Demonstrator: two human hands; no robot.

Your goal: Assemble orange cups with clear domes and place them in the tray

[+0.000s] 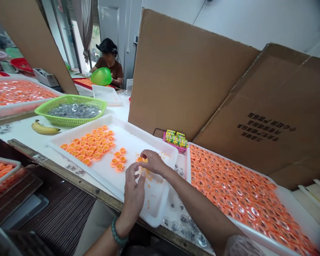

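My left hand [134, 192] and my right hand [152, 160] meet over the near right part of a white tray [160, 208]. The right hand's fingers are curled round a small orange round piece [140, 159]. The left hand's fingertips pinch at the same spot; what they hold is too small to make out. Rows of orange round pieces [90, 145] fill the tray's far left, with a few loose ones [118, 160] nearer my hands. Orange crumbs lie scattered under my hands. A green bead bracelet [117, 234] is on my left wrist.
A large white tray of capped orange pieces [245, 199] lies to the right. Small clear caps [181, 224] lie on the table. Behind stand cardboard sheets [186, 71], a pink basket of yellow packs [176, 139], a green basket [69, 110], a banana [44, 128]. A person with a green bowl [101, 76] sits beyond.
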